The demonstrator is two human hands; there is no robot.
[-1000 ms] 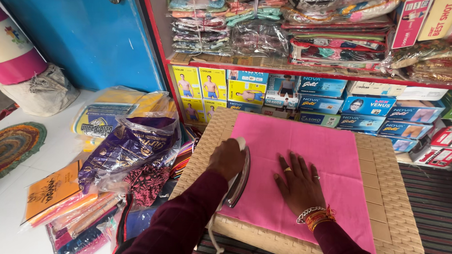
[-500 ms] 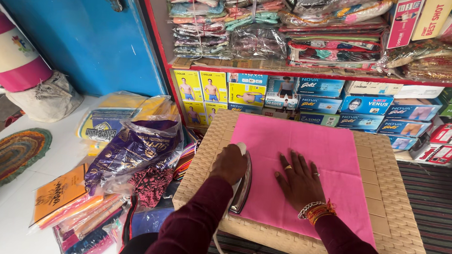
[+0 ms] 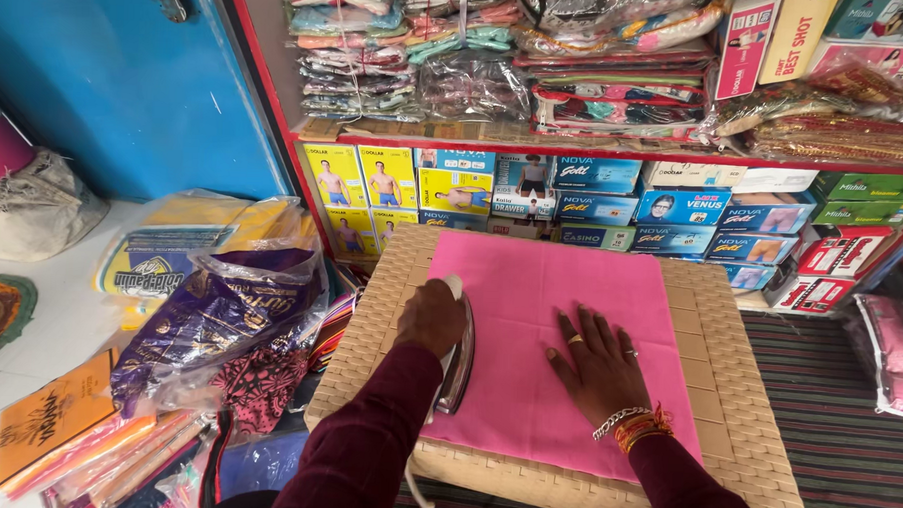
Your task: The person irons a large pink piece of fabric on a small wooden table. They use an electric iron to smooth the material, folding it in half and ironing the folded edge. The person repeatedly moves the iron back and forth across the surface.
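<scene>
The left hand [image 3: 431, 318] is clenched round the handle of an iron [image 3: 458, 359], which sits on the left edge of a pink cloth [image 3: 559, 338] in the middle of the frame. Against a second ago the iron has barely shifted; it stays along that same left border, nose pointing toward the top of the frame, so the pressing seems to be dwelling on this one strip while the rest of the cloth lies flat and smooth already. The right hand [image 3: 598, 364] holds nothing: it is spread open, palm down, fingers splayed on the cloth right of centre, pinning it, just as it was before.

The cloth lies on a woven tan stool [image 3: 737, 394] that fills the lower middle of the frame. A cord hangs off the stool's near edge, at the bottom of the frame below the iron. At the left, close against the stool, a heap of plastic bags [image 3: 220, 306] and packets crowds the floor near the left elbow. Across the top, a red shelf [image 3: 535, 147] carries stacked boxes [image 3: 613, 205] and wrapped fabrics [image 3: 468, 54], well clear of both hands. Nothing lies on the cloth ahead of the iron.
</scene>
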